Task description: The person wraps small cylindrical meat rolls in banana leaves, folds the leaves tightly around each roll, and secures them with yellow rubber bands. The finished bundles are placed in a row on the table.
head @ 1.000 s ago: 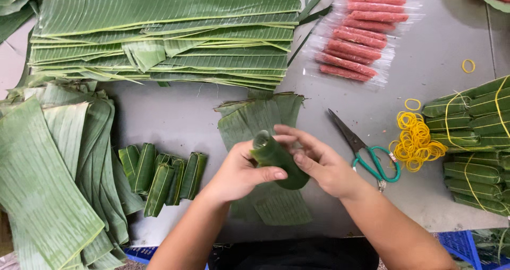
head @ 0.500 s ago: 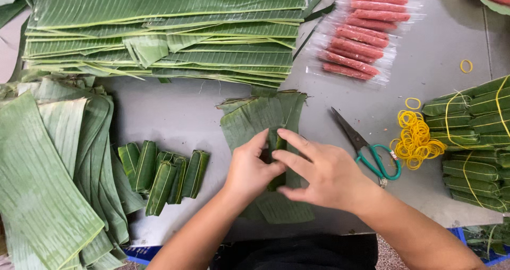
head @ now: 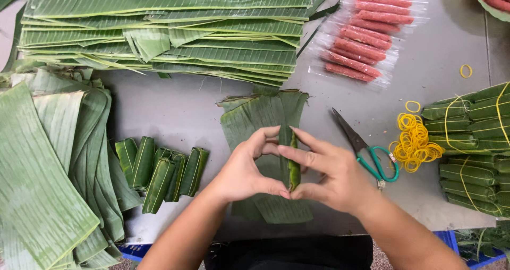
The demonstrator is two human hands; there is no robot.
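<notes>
We hold the small banana-leaf roll point(head: 293, 166) upright between left hand point(head: 244, 171) and right hand point(head: 332, 174), above the leaf strips point(head: 265, 116); we should press both ends evenly, tightly.

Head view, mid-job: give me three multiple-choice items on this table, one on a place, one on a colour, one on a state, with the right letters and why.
1. Where do the scissors lie?
A. right of the hands, beside the yellow rubber bands
B. on the leaf stack at the top
C. left of the wrapped rolls

2. What colour are the scissor handles?
A. red
B. green
C. black

3. What are the two hands doing?
A. resting flat on the table
B. both pinching one small green roll
C. cutting a leaf

Answers:
1 A, the blades point up-left and the handles sit next to the band pile.
2 B, the loops are green.
3 B, the left hand and the right hand close on the roll from either side.
</notes>
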